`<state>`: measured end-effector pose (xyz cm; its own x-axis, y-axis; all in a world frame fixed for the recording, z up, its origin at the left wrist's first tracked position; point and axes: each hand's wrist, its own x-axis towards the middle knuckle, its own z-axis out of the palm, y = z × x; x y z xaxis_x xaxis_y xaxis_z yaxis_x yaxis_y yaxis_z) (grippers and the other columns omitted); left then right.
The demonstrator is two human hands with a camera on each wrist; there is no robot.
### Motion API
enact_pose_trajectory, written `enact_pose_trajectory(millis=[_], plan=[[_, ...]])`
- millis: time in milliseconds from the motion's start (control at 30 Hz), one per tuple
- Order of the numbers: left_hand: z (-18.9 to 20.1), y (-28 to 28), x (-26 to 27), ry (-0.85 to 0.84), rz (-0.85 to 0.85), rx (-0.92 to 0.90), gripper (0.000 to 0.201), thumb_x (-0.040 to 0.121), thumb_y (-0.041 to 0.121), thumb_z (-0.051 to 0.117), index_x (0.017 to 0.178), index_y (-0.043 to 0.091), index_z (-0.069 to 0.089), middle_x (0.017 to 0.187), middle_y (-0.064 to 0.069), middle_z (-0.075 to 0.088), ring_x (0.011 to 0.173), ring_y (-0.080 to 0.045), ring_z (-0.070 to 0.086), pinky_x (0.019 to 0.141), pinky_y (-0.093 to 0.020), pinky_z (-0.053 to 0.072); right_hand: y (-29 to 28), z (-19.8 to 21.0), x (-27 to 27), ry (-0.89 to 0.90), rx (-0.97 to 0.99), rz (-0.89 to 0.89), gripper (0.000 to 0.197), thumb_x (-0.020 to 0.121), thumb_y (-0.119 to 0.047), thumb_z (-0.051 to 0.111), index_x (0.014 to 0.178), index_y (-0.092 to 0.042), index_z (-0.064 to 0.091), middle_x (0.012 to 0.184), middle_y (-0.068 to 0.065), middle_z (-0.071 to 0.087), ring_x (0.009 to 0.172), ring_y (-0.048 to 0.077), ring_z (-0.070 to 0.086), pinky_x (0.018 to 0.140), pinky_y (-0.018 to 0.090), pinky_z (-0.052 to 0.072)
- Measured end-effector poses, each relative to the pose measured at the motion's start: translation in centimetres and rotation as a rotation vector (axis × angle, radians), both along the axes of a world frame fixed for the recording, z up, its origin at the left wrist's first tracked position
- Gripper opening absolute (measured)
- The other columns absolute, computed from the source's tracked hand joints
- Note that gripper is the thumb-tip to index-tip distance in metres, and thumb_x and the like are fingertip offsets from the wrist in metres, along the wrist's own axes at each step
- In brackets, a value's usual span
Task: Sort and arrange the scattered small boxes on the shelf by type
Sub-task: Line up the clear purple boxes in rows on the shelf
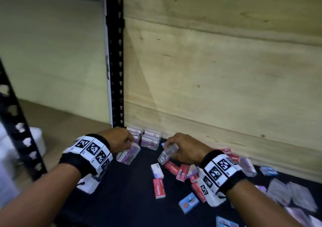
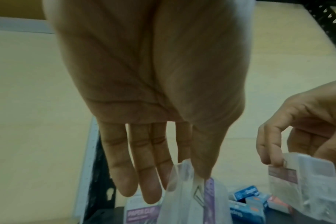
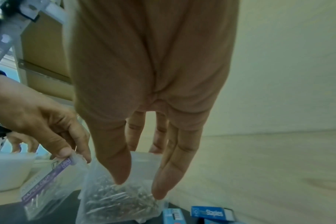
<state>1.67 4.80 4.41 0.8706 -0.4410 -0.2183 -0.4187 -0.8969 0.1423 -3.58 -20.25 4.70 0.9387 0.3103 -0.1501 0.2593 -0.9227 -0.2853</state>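
Left hand (image 2: pixel 150 84) closest in left wrist view, thumb and forefinger pinching top edge of clear paper clip box (image 2: pixel 194 195), other fingers straight. Right hand (image 3: pixel 150 91) pinching second clear box (image 3: pixel 117 195); loose metal clips inside visible only in right wrist view. "PAPER CLIP" purple label readable only from wrist views; head view too blurred. Head view alone showing layout: both held boxes above black shelf (image 1: pixel 122 192), just in front of stacked purple-label boxes (image 1: pixel 150 139) at wooden back panel (image 1: pixel 217 70). Left box long axis tilted, near end low toward left of stack; right box tilted likewise. Scattered red boxes (image 1: pixel 174 168) and blue boxes (image 1: pixel 189 203) right of stack, nearer camera.
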Motion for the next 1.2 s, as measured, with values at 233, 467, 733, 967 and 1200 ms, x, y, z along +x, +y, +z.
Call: enact_pose_trajectory(millis=[233, 467, 733, 967, 1200], plan=[[-1.7, 2.7, 0.8, 0.024, 0.046, -0.008, 0.033, 0.099, 0.028, 0.047, 0.128, 0.021, 0.061, 0.127, -0.005, 0.058, 0.112, -0.021, 0.056, 0.090, -0.023, 0.043, 3.4, -1.7, 2.2, 0.065, 0.049, 0.059, 0.045, 0.075, -0.048, 0.080, 0.109, -0.025, 0.062, 0.123, -0.008, 0.042, 0.106, 0.012, 0.053, 0.093, 0.032, 0.049], [-2.8, 3.0, 1.4, 0.003, 0.027, -0.056, 0.037, 0.098, 0.029, 0.050, 0.134, 0.022, 0.056, 0.130, -0.005, 0.050, 0.117, -0.021, 0.052, 0.093, -0.025, 0.041, 5.0, -2.3, 3.7, 0.007, 0.058, 0.080, 0.021, 0.088, -0.023, 0.071, 0.108, -0.023, 0.065, 0.121, -0.007, 0.040, 0.104, 0.011, 0.051, 0.085, 0.021, 0.042], [-4.1, 3.2, 1.6, 0.010, 0.059, -0.152, 0.054, 0.090, 0.022, 0.064, 0.139, 0.022, 0.043, 0.133, 0.000, 0.053, 0.114, -0.016, 0.053, 0.091, -0.024, 0.042, 5.6, -2.7, 4.6, 0.001, 0.086, 0.072, 0.045, 0.088, -0.013, 0.068, 0.129, -0.028, 0.057, 0.090, -0.016, 0.049, 0.081, 0.006, 0.048, 0.070, 0.019, 0.038], [-5.6, 3.2, 2.6, 0.067, 0.040, -0.157, 0.048, 0.088, 0.022, 0.067, 0.132, 0.032, 0.052, 0.130, 0.004, 0.055, 0.114, -0.013, 0.055, 0.092, -0.026, 0.046, 5.9, -2.7, 5.0, 0.024, 0.022, 0.013, 0.057, 0.084, -0.023, 0.074, 0.134, -0.025, 0.048, 0.124, 0.004, 0.058, 0.103, 0.020, 0.058, 0.083, 0.031, 0.050], [-6.0, 3.5, 3.2, 0.056, 0.047, -0.172, 0.047, 0.086, 0.025, 0.069, 0.130, 0.034, 0.052, 0.130, 0.005, 0.054, 0.117, -0.012, 0.054, 0.097, -0.031, 0.048, 6.2, -3.2, 5.4, 0.011, -0.086, 0.078, 0.054, 0.088, -0.021, 0.068, 0.139, -0.021, 0.051, 0.132, 0.006, 0.059, 0.118, 0.024, 0.056, 0.092, 0.030, 0.047]])
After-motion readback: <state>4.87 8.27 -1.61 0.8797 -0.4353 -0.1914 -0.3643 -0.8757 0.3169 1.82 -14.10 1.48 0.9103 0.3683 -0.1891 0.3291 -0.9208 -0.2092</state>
